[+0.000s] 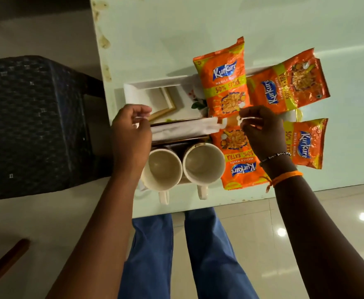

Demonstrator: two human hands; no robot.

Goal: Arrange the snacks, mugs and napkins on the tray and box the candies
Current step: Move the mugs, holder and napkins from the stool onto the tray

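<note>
**Squaring up the napkins between mugs and snacks**

Starting at the left: left hand [131, 128] pinching closed on the near-left end of the napkins [183, 129], fingertips curled tight around a small white corner, likely to keep that end from sliding while the other end is being drawn straight. Lying as a long white folded stack across the middle of the tray [155, 85], soft and slightly rumpled along the top fold, resting against a dark-edged holder or strip just behind the mugs; exact nature of that strip hard to tell.

Just below: two cream mugs [162, 169] standing upright side by side, touching, mouths open and empty, handles pointing toward the near table [198, 22] edge, probably turned that way for easy reach. Sitting at the near rim of the tray, partly overhanging it by the look of the handles.

Moving right: right hand [261, 130] also closed in a fine pinch, holding something thin and white, apparently the far end of a napkin, though too small to be sure. Hovering above the lower snack packets.

Furthest right: four orange Kurkure packets [222, 80] fanned out, overlapping, glossy and puffed, some spilling past the tray's right side onto the table. No candies or candy box identifiable here.
</note>
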